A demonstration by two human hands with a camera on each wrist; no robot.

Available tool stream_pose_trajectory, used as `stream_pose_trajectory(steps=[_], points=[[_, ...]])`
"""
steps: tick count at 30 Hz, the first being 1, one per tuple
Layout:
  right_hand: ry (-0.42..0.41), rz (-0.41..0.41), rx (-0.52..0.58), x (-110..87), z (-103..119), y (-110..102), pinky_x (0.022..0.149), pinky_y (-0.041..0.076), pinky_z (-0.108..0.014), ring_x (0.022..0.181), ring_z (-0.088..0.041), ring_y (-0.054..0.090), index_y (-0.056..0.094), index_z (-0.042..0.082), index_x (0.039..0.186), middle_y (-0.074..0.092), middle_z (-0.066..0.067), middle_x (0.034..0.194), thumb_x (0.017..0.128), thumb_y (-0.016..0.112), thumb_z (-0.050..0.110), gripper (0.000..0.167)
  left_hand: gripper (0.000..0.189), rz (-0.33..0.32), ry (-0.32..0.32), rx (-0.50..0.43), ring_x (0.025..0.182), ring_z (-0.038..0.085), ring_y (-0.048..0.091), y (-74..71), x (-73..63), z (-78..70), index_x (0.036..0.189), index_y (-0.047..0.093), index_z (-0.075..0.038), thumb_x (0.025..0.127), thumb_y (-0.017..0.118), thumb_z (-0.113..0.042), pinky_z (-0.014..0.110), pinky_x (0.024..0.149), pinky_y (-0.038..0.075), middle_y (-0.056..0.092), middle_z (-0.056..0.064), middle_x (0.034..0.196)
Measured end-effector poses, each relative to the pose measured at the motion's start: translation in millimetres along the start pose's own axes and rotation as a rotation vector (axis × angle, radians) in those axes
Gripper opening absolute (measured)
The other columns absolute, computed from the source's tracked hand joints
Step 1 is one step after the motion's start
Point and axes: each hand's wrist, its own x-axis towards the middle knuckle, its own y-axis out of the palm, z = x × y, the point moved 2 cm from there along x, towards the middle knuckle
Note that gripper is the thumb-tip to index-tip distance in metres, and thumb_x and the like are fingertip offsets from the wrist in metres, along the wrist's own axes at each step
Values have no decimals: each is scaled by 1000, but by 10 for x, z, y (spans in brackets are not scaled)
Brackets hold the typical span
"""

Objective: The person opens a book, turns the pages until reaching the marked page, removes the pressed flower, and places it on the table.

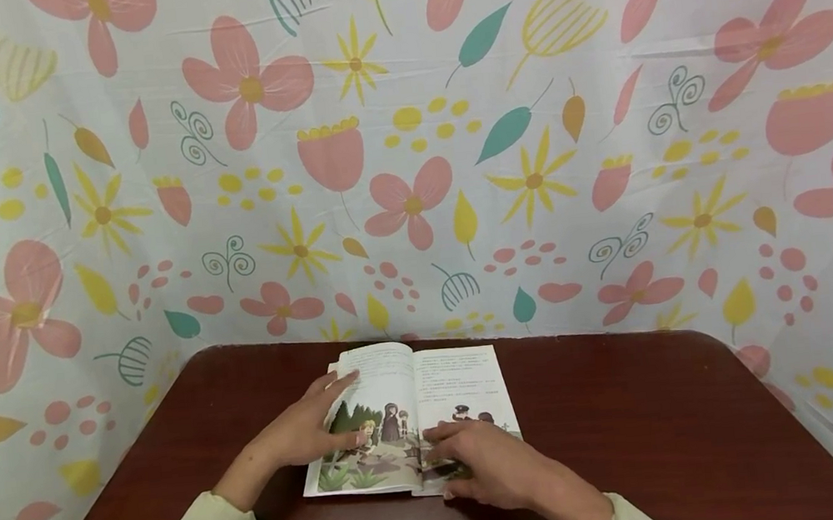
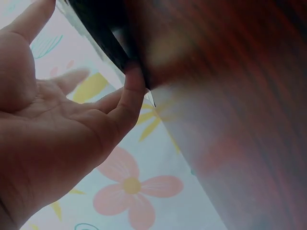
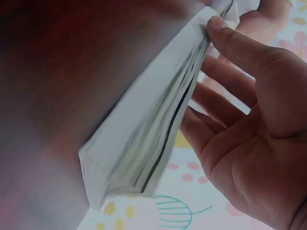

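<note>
An illustrated book (image 1: 452, 378) lies open on the dark wooden table, its pages bearing text above and cartoon figures below. My left hand (image 1: 300, 428) rests across the left page's outer edge, fingers extended and thumb on the picture. In the left wrist view, the left hand (image 2: 62, 136) touches the book's dark, shadowed edge. My right hand (image 1: 492, 464) lies over the lower right page, fingertips near the centre fold, covering part of the picture. The right wrist view shows the right hand (image 3: 259, 110) with its thumb by the page edges of the book (image 3: 144, 124) and its fingers loosely extended.
The table (image 1: 627, 415) has a reddish-brown top with rounded far corners. Behind it and at both sides hangs a white curtain (image 1: 398, 69) printed with pink flowers, yellow shapes and green leaves.
</note>
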Motion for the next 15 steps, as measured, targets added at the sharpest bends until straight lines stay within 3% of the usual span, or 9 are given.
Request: stream_pose_trajectory(steps=[4,9,15], points=[[-22,10,18,-52,-33,-52,107,53,-40,136,-21,62,82,17,118,67,-3,143,93,84,18,25,80,30,14,45,150,49,39,11,-20,-25,159,51,-15,93,82,-48,66,106,45,19,24,173],[-43,5,46,-107,-99,-73,108,52,-47,133,-19,64,82,16,117,69,-2,141,94,83,17,23,75,69,-4,63,151,46,38,27,-29,-31,156,56,-15,93,82,-46,67,109,42,29,20,171],[-99,-15,52,-184,-158,-80,99,56,-32,124,-14,68,84,15,110,73,-1,133,96,79,6,17,71,79,-8,81,150,44,42,37,-34,-42,154,58,-16,93,83,-43,65,110,42,37,19,168]])
